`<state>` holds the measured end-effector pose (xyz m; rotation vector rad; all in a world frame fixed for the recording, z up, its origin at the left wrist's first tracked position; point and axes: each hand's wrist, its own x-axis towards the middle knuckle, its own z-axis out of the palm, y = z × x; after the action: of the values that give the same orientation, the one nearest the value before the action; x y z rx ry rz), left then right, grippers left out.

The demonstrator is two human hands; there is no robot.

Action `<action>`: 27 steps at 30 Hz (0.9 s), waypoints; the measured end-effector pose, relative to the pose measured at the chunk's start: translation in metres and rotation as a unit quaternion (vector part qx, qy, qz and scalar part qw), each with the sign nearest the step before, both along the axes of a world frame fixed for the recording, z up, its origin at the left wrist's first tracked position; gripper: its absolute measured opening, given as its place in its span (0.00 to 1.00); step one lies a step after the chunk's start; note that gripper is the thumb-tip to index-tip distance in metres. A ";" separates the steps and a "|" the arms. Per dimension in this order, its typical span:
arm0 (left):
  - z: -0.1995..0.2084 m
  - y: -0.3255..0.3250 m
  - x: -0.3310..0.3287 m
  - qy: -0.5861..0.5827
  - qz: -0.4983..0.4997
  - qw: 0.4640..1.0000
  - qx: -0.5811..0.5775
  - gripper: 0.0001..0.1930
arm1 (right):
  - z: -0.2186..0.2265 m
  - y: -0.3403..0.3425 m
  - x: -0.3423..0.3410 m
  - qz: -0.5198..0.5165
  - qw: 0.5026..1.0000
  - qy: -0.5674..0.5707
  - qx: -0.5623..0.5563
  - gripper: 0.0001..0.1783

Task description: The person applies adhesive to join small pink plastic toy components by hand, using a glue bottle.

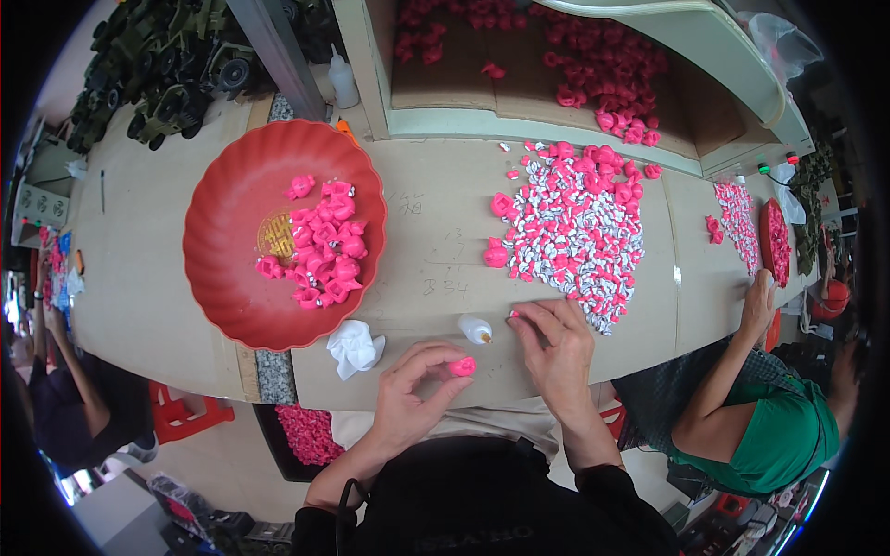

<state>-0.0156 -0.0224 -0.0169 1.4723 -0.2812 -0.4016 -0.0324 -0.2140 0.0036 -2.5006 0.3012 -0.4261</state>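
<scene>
My left hand [415, 394] pinches a small hollow pink plastic part [463, 367] between thumb and fingertips, just over the table's near edge. A tiny pink-and-white piece [514, 314] sits between the thumb and forefinger of my right hand [560, 352]. Between the hands, a small white glue bottle [475, 329] lies on its side, its tip toward me. Beyond my right hand spreads a heap of small pink-and-white pieces [575, 236], with larger pink parts [607, 167] along its far side. A crumpled white tissue [355, 348] rests left of my left hand.
A red scalloped bowl [222, 199] with several pink parts stands at left. Behind the heap is a shelf compartment [445, 88] holding more pink parts. Dark green toy vehicles [171, 102] pile up far left. At right, a person in green [774, 435] works beside another bowl [769, 222].
</scene>
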 end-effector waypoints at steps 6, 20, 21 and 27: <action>-0.001 -0.001 0.000 0.017 -0.009 0.999 -0.026 0.16 | 0.010 0.003 -0.008 0.060 0.989 -0.013 0.134 0.09; 0.001 -0.006 -0.004 0.109 -0.033 0.991 -0.072 0.15 | 0.022 0.014 -0.023 0.168 0.962 -0.017 0.213 0.12; 0.000 -0.006 -0.004 0.109 -0.032 0.991 -0.071 0.15 | 0.023 0.014 -0.023 0.169 0.962 -0.017 0.213 0.12; -0.001 -0.006 -0.004 0.023 -0.021 1.000 -0.001 0.14 | 0.025 0.010 -0.022 0.169 0.960 0.013 0.222 0.11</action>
<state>-0.0198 -0.0280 -0.0183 1.4554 -0.2762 -0.4680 -0.0548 -0.2043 0.0288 -2.0617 -0.0268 -0.1611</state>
